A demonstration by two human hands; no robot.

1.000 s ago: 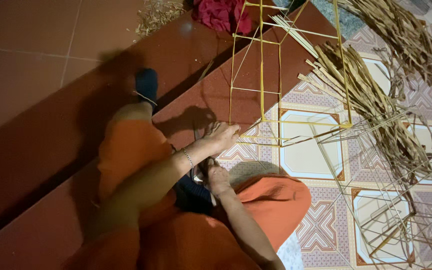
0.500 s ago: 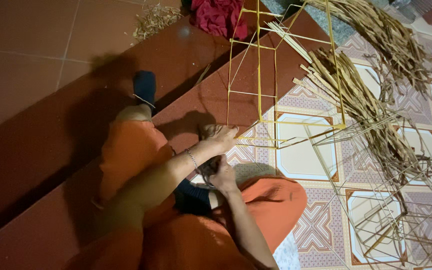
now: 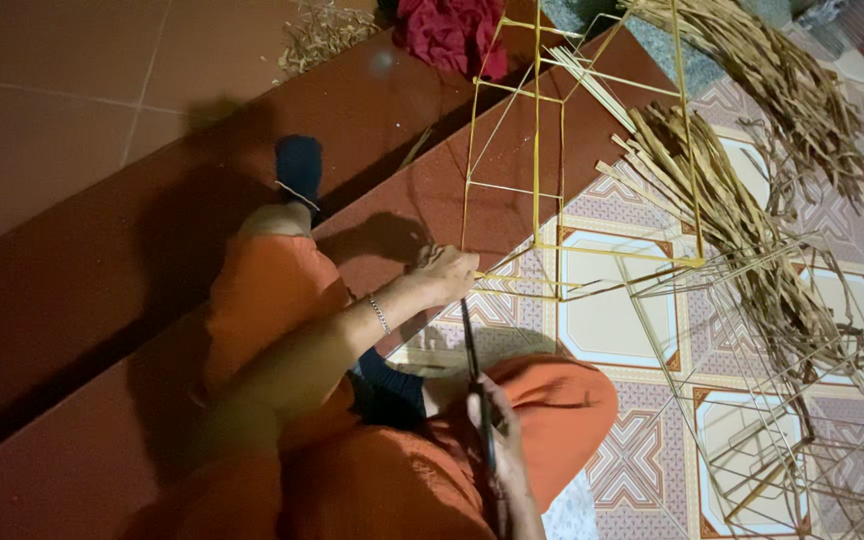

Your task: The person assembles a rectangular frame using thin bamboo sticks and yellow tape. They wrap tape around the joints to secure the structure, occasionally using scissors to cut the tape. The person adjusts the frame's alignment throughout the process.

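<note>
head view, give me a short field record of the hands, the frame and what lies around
left hand: gripping the near corner of the yellow stick frame
right hand: holding a thin dark rod that runs up to the left hand
frame: open lattice, lying on the floor across the red step
beside it: heap of split strips, red cloth

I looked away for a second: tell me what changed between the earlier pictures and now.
The right hand drew back from the left hand toward the lap, pulling a dark strand taut between them. The left hand kept its hold at the bottom corner of the yellow stick frame. The frame, straw bundle and red cloth stayed put.
</note>
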